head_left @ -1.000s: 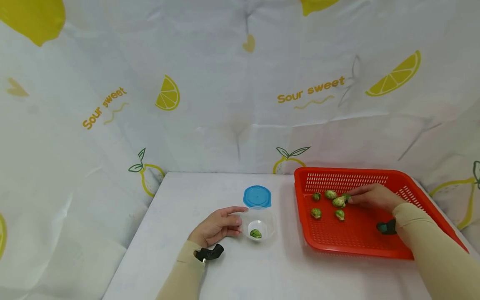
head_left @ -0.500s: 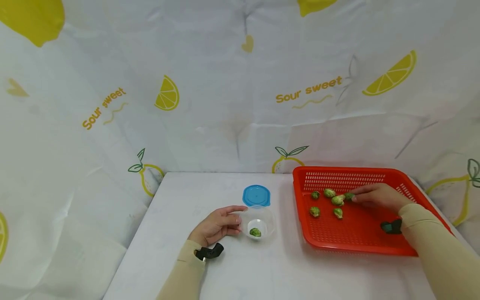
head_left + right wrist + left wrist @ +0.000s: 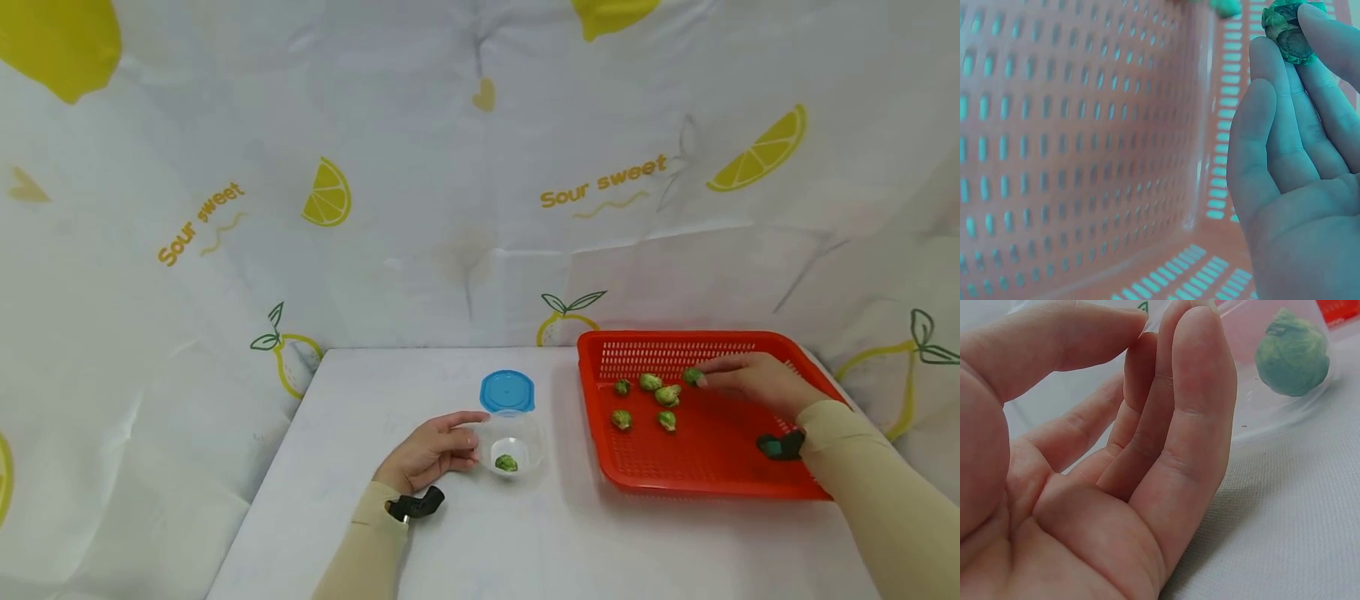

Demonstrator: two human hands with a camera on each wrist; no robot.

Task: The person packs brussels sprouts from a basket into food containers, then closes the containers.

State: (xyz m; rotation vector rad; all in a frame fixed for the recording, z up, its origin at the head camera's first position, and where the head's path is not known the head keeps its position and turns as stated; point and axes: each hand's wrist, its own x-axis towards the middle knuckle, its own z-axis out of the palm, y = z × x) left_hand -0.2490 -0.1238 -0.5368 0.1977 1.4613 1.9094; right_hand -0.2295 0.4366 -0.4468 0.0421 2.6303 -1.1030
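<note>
In the head view my right hand (image 3: 757, 382) is over the red basket and pinches a Brussels sprout (image 3: 693, 377). The right wrist view shows that sprout (image 3: 1290, 32) between thumb and fingertips, its cut end visible. Several more sprouts (image 3: 667, 396) lie on the left half of the basket floor. My left hand (image 3: 429, 452) holds a clear plastic bowl (image 3: 534, 450) by its left side, the fingers bent at the wall. One sprout (image 3: 506, 463) sits inside the bowl; it also shows through the wall in the left wrist view (image 3: 1292, 353).
A blue lid (image 3: 507, 391) lies on the white table (image 3: 420, 383) just behind the bowl. The perforated red basket (image 3: 720, 487) takes up the right side, its raised rim between the hands. A lemon-print cloth (image 3: 420, 250) hangs along the back.
My right hand has lifted a sprout away from the others in the basket and up toward the back wall. The left hand and bowl stay put, while the head view shifts slightly.
</note>
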